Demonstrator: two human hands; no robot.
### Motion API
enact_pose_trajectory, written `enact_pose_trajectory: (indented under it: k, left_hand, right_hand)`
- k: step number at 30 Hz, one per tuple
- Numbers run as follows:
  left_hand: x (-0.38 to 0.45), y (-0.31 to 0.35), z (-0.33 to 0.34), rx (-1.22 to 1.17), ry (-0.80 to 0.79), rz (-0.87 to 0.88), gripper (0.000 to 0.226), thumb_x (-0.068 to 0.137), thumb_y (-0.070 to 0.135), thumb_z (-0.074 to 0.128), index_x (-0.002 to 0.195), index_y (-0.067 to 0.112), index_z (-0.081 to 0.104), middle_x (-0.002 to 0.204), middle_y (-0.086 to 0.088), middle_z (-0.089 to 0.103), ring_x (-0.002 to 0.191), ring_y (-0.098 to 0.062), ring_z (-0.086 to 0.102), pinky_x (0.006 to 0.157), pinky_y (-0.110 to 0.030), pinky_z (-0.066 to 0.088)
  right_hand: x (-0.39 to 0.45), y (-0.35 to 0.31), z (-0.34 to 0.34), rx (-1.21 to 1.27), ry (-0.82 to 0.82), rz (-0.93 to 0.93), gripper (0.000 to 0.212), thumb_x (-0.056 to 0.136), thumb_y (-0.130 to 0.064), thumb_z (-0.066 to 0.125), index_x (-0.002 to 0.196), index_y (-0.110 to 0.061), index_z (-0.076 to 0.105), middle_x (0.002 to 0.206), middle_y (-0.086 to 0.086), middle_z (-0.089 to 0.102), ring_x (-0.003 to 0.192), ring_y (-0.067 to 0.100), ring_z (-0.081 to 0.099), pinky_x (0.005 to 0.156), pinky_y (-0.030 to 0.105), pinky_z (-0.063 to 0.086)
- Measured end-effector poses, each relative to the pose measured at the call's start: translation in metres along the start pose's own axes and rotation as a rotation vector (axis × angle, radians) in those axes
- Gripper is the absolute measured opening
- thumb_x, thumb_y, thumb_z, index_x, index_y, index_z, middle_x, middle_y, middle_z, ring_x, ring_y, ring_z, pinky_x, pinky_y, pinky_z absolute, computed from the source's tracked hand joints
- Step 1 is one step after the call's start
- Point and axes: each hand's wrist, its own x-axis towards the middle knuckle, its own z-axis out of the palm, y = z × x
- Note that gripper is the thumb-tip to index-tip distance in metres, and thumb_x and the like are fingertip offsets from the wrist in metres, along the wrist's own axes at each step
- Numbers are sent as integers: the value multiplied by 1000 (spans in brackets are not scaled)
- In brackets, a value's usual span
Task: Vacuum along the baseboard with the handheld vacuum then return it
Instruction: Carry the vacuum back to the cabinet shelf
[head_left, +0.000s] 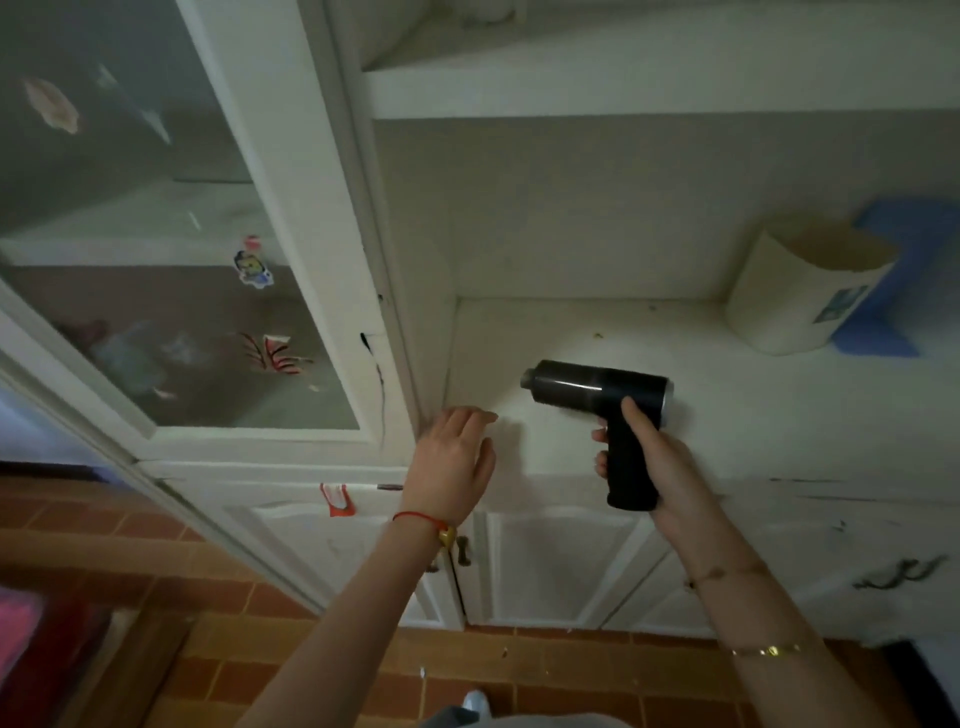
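Above white counter (727, 415), fingers (601, 460) wrap vacuum (602, 387) handle.

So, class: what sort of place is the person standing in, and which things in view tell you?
Most likely a room in a home. A white built-in cabinet has a glass door with stickers on it, the floor is laid in reddish-brown tiles, and the right hand grips a black handheld vacuum.

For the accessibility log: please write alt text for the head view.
A right hand grips a black handheld vacuum above a white cabinet counter, while the open left hand reaches toward the counter's edge. A cream container stands at the back right.
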Motion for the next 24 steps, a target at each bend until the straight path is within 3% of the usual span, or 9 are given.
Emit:
enact_pose_trajectory:
  k: [5,7,12,18,24]
  left_hand:
    - [32,-16,35,-28,-73,33,31,89,18,47,115,9,62,111,-9,61,105,-27,54,95,-40,47]
    - [40,-17,43,-48,-75,16,30,87,21,43,108,10,61,106,-9,59,100,-27,53,90,-40,45]
    - [51,-20,54,-30,-58,-36,14,82,22,53,95,17,57,98,-2,56,95,-24,50,87,-37,38]
    - [55,-21,55,-30,-14,4,22,78,21,57,98,13,60,102,-6,58,102,-26,50,90,-37,37]
    - [54,-23,56,-24,-40,-10,26,78,21,57,102,12,59,107,-6,57,107,-28,50,95,-40,39]
  right_hand:
    - [69,-25,49,9,57,-60,42,91,-35,65,114,0,63,79,11,68,56,18,61,56,28,53]
    - [100,-36,67,-9,75,-69,39,90,-33,66,109,1,64,75,11,68,54,19,61,53,28,53]
    - [173,-46,98,-108,73,-50,46,89,-36,68,111,4,63,72,12,69,53,20,64,50,28,52]
    - [230,-47,122,-268,59,3,49,92,-40,64,105,7,64,75,15,66,43,17,62,42,23,49]
    - [263,-44,115,-397,35,-10,46,89,-48,64,82,-3,67,71,10,67,47,17,62,49,25,52]
